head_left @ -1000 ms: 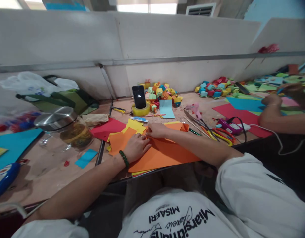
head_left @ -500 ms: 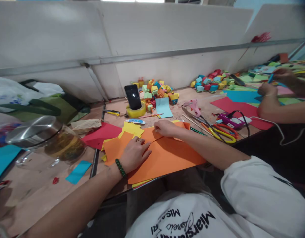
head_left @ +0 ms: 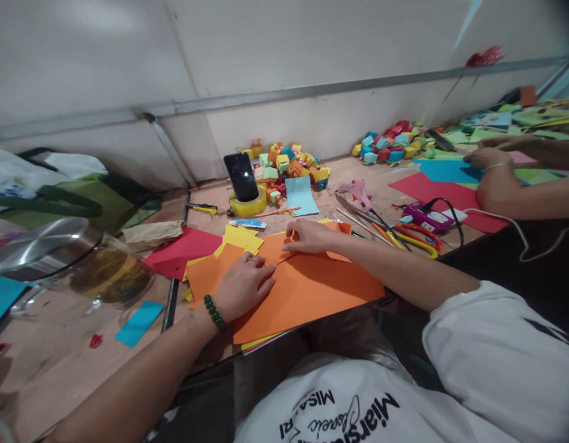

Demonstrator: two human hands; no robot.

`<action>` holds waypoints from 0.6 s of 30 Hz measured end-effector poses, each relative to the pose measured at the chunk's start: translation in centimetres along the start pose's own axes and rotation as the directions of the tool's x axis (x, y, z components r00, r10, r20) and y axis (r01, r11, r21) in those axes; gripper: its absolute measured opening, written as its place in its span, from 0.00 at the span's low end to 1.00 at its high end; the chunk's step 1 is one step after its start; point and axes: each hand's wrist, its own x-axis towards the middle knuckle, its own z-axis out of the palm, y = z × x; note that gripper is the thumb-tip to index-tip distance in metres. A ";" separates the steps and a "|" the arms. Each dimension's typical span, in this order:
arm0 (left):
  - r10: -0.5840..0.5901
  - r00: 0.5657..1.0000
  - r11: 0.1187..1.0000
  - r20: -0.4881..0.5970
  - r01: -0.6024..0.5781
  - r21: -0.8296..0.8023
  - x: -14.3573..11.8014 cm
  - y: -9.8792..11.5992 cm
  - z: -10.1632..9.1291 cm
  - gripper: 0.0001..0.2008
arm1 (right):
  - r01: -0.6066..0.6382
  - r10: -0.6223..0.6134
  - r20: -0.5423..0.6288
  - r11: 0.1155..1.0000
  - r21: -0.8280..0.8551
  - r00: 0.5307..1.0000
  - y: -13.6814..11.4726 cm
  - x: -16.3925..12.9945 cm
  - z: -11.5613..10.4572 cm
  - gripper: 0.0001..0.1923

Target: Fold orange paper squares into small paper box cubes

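A large sheet of orange paper (head_left: 307, 295) lies on a stack at the front edge of the table, yellow edges showing beneath it. My left hand (head_left: 246, 286), with a green bead bracelet at the wrist, rests on the orange paper, fingers stretched out and slightly apart. At the sheet's far side, my right hand (head_left: 307, 237) has its thumb and fingers curled together on the orange paper, where part of the sheet is raised. To the left are a smaller orange piece (head_left: 209, 274) and yellow paper pieces (head_left: 239, 239).
Behind stand a phone (head_left: 241, 176) on a tape roll (head_left: 248, 203) and a pile of paper cubes (head_left: 289, 163). A pink glue gun (head_left: 358, 192) and scissors (head_left: 420, 243) lie right. A glass jar (head_left: 111, 271) is left. Another person's hands (head_left: 490, 160) work far right.
My right hand's fingers have lifted and curled more at the paper's far edge. My left hand stays on the sheet. The view has shifted slightly, and the other person's hands have lowered.
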 end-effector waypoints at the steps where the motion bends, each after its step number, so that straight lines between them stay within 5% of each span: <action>1: 0.001 1.000 1.000 -0.005 -0.001 -0.002 0.0 0.0 0.0 0.13 | 0.001 -0.001 -0.004 1.000 0.003 1.000 -0.1 0.0 0.4 0.25; 5: 0.000 1.000 1.000 0.004 0.000 -0.008 0.0 0.1 -0.2 0.12 | -0.018 0.017 0.027 0.999 0.037 0.999 1.2 -0.1 1.3 0.25; 9: 0.013 1.000 1.000 0.007 -0.013 -0.009 -0.1 0.0 -0.2 0.12 | -0.052 0.051 0.057 0.998 0.019 0.997 1.8 -0.8 0.0 0.23; 14: 0.006 1.000 1.000 -0.006 -0.006 -0.018 -0.1 -0.1 0.2 0.12 | -0.025 0.023 -0.044 0.999 -0.044 0.999 -1.8 0.2 -0.2 0.17; 18: -0.002 1.000 0.999 0.004 0.002 -0.034 -0.1 0.0 0.3 0.13 | 0.079 -0.081 0.128 0.997 0.015 0.988 -3.7 3.4 1.6 0.10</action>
